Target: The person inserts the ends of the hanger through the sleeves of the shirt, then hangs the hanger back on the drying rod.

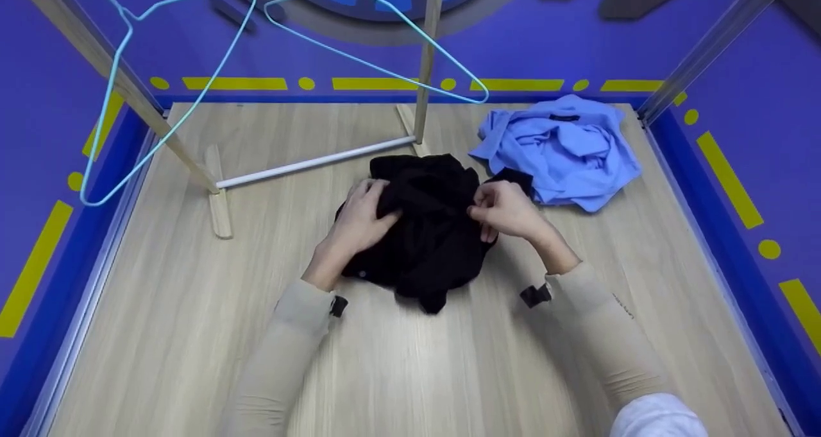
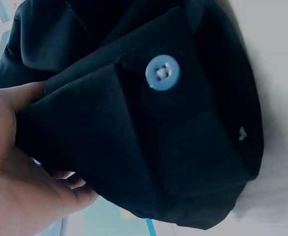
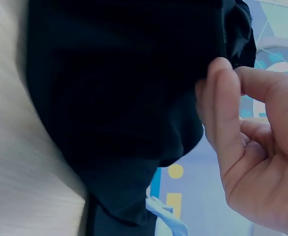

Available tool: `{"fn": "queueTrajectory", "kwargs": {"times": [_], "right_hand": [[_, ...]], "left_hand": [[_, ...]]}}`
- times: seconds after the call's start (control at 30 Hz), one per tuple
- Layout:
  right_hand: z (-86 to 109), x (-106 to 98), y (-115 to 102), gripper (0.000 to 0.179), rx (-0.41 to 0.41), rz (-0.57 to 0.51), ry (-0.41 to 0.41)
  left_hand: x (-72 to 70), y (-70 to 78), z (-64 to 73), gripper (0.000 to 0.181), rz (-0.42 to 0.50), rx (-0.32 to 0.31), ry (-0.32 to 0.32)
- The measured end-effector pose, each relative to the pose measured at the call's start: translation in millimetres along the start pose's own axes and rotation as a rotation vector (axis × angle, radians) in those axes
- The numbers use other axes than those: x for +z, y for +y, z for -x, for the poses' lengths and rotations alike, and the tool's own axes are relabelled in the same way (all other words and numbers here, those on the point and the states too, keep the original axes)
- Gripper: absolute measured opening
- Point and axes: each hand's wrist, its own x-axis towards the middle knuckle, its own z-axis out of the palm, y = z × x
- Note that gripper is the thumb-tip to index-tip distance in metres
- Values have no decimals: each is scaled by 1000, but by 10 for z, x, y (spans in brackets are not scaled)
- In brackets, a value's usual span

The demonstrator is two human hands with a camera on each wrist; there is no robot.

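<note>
At the left, a pale blue hanger is seen up high, and a second hanger is seen to the right of it. Under them, the white bar of a wooden rack is set low between two feet. In the middle, a black shirt is bunched in a soft heap on the desk. Its left side is held by the left hand, with the cloth gripped between thumb and fingers. A blue button is shown on a fold close by. On the right, a bit of the black cloth's edge is pinched by the fingers of the right hand. Farther right and back, a blue shirt is heaped near the black one.

The black shirt seems to be getting sorted out by its edges, and it is not yet flat. For the next move, both edges probably need to be held firmly and pulled gently apart, so that the shape can be found.
</note>
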Motion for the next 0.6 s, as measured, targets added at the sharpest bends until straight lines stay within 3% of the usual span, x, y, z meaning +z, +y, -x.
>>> {"fn": "queueTrajectory", "kwargs": {"times": [0.3, 0.47, 0.6], "right_hand": [[-3, -185, -26, 11, 33, -126, 150], [39, -298, -121, 8, 39, -122, 210], [91, -363, -269, 6, 17, -115, 243]], "left_hand": [[-105, 25, 69, 55, 57, 3, -40], [-156, 17, 101, 54, 69, -7, -81], [-197, -5, 122, 44, 72, 13, -77]]}}
